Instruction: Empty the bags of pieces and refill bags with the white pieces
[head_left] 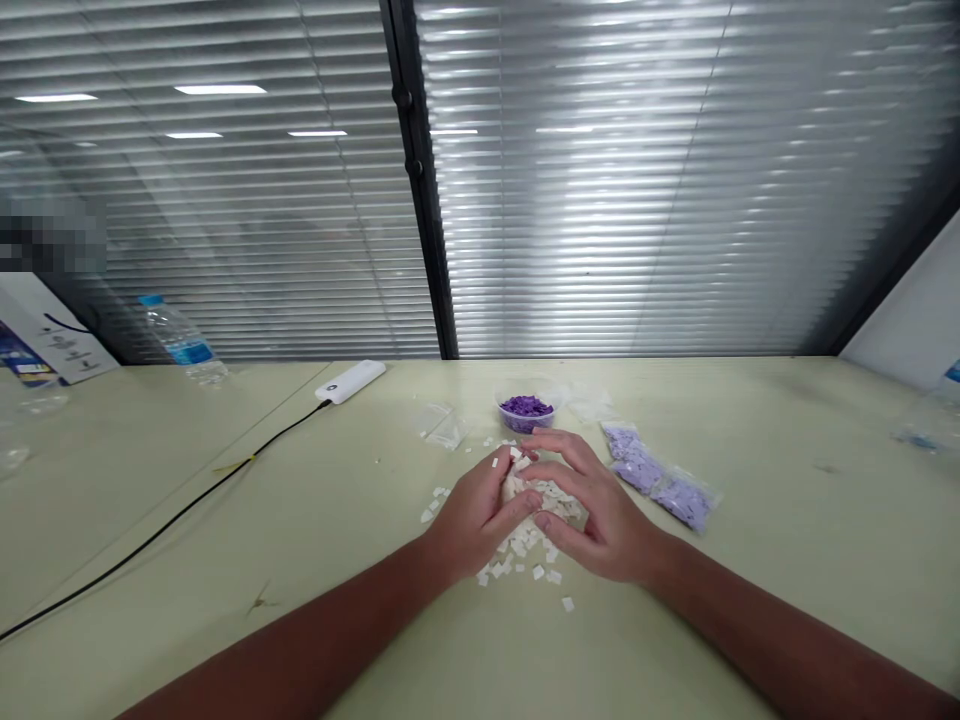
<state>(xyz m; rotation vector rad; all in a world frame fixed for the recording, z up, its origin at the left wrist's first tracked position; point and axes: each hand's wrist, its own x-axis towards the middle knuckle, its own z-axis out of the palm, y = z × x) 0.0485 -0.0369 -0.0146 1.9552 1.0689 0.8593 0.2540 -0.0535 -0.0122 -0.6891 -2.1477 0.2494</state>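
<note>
A loose pile of small white square pieces lies on the table between and beneath my hands. My left hand is cupped at the pile's left side, its fingers curled round some of the pieces. A few white squares show at its fingertips. Over the pile's right side, my right hand arches with its fingers apart, partly covering the pieces. Its thumb comes close to the left thumb. Just beyond the hands stands a clear round tub holding purple pieces.
Clear packets of lilac pieces lie to the right. Crumpled clear plastic is left of the tub. Farther left are a white device with a black cable, a water bottle and a box. Window blinds back the table.
</note>
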